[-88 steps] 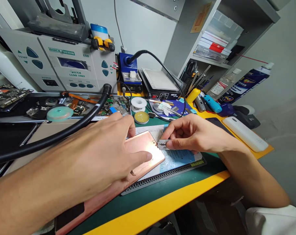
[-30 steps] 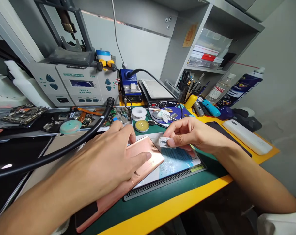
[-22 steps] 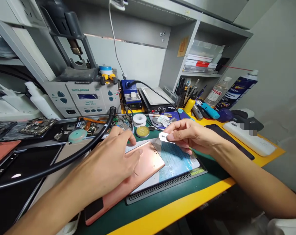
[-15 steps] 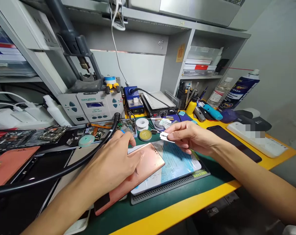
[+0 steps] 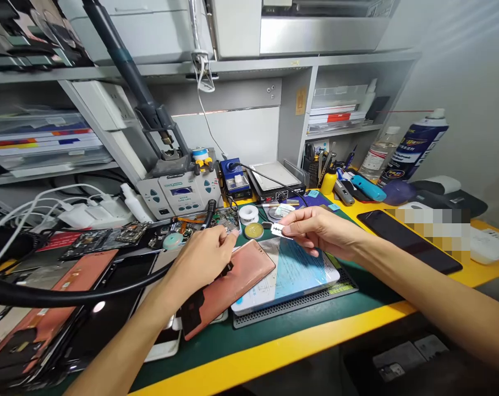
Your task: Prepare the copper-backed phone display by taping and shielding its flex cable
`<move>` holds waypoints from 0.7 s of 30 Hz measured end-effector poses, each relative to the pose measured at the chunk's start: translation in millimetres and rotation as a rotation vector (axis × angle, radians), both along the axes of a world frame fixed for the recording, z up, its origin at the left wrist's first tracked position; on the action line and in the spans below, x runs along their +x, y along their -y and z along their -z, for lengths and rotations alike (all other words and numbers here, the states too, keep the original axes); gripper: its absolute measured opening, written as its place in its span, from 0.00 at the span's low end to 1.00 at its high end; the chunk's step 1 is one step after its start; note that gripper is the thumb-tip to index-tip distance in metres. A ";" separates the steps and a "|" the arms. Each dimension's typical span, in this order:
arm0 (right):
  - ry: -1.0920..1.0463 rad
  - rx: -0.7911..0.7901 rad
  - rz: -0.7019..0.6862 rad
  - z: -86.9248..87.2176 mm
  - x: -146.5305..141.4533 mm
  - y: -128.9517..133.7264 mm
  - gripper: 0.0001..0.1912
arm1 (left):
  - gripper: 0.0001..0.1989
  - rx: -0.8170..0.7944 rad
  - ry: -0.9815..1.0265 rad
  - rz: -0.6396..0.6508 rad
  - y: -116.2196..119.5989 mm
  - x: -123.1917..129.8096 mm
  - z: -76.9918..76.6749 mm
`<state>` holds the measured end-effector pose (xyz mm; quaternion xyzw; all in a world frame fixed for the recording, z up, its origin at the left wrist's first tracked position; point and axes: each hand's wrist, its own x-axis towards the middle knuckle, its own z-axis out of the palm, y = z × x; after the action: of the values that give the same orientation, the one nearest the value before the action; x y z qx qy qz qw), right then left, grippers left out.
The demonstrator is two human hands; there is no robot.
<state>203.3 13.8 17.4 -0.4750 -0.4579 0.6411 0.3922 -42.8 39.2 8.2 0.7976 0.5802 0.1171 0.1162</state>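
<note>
My right hand (image 5: 321,231) pinches a razor blade (image 5: 278,229) between thumb and fingers, above the blue-and-white flat box (image 5: 294,269). A copper-coloured phone back panel (image 5: 243,275) lies tilted, its upper end over the box's left part; black patches show at its lower left. My left hand (image 5: 206,256) is at the panel's upper-left edge, thumb and index finger drawn together. Whether anything is between those fingers is hidden. Just beyond the fingertips stand a round tin of yellowish paste (image 5: 254,230) and a white spool (image 5: 248,214).
A black hose (image 5: 121,291) crosses the left side, over phone parts and another copper panel (image 5: 76,275). Behind stand a rework station (image 5: 183,192) and a hot plate (image 5: 276,179). A black phone (image 5: 410,239) and a spray can (image 5: 414,146) are on the right.
My left thumb has come off the panel's face and closed against the index finger. The razor blade stays in my right hand. The view has shifted, showing more shelf and left side.
</note>
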 end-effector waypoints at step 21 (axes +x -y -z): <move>-0.107 0.046 -0.071 3.6 6.1 -0.9 0.09 | 0.18 0.239 -0.382 -0.133 9.9 39.8 2.1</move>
<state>209.4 14.7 13.9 -0.4144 -0.4674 0.6684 0.4038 -3.0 29.2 6.1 0.7736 0.6247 0.0390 -0.0989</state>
